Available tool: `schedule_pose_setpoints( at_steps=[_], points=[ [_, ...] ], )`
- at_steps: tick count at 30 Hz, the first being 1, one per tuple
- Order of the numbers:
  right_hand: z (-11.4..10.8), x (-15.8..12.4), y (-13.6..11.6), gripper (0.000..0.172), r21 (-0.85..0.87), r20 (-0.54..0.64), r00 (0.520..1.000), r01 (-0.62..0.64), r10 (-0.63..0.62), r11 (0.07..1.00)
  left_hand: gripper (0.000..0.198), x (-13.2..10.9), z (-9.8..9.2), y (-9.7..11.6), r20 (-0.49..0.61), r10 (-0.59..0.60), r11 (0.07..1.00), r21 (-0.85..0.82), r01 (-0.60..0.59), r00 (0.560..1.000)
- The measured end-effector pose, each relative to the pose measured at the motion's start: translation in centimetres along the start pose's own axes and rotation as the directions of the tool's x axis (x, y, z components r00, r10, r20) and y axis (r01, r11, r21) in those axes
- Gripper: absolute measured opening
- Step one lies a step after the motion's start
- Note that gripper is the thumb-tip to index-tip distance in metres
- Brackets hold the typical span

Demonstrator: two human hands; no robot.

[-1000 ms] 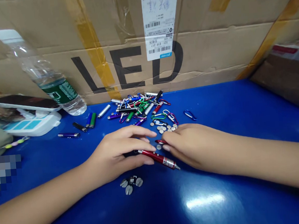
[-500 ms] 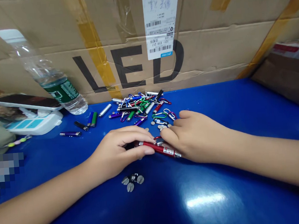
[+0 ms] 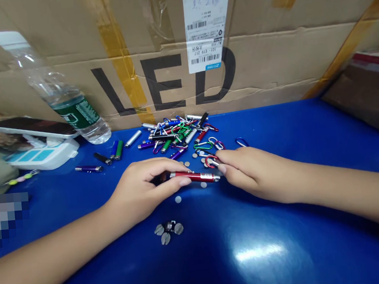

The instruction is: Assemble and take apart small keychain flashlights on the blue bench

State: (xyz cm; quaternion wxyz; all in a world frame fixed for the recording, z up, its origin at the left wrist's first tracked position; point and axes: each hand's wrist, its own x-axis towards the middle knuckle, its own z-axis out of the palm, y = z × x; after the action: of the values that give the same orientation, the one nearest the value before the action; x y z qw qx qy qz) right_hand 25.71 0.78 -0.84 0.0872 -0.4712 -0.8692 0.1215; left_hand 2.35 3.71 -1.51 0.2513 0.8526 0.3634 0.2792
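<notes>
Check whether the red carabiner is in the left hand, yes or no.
No, the right hand pinches the red carabiner, while the left hand holds a red tube.

Red, silver-ended tube (image 3: 197,177) crosswise in left hand (image 3: 143,187), red carabiner (image 3: 207,161) near its tip in right hand (image 3: 254,172).

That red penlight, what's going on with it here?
A person's left hand holds the red penlight; the right hand pinches a red carabiner clip near its right-hand end. Whether the two are joined is hard to tell. Loose silver discs lie on the blue table, slotted discs sit nearer the person, and coloured penlights and clips are heaped before the cardboard box marked LED.
</notes>
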Motion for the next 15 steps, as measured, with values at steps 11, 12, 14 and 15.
schedule_pose_setpoints(
  at_steps=[11, 12, 14, 15],
  points=[
    [0.4, -0.19, -0.88, 0.029, 0.188, -0.003, 0.998, -0.059, 0.06, 0.98, 0.018, -0.12, -0.02, -0.03, -0.103, 0.072, 0.993, 0.103, -0.061, 0.992],
    [0.35, -0.18, -0.9, 0.03, 0.203, -0.008, 0.998, -0.062, 0.065, 0.977, 0.017, -0.12, 0.0, -0.02, -0.105, 0.084, 0.992, 0.103, -0.073, 0.991],
    [0.24, -0.15, -0.97, 0.03, 0.228, -0.008, 0.997, -0.07, 0.074, 0.971, 0.017, -0.12, 0.05, -0.03, -0.11, 0.1, 0.99, 0.107, -0.088, 0.989],
    [0.19, -0.14, -1.02, 0.03, 0.237, -0.003, 0.997, -0.076, 0.079, 0.969, 0.017, -0.12, 0.06, -0.04, -0.111, 0.105, 0.99, 0.111, -0.093, 0.988]
  ],
)
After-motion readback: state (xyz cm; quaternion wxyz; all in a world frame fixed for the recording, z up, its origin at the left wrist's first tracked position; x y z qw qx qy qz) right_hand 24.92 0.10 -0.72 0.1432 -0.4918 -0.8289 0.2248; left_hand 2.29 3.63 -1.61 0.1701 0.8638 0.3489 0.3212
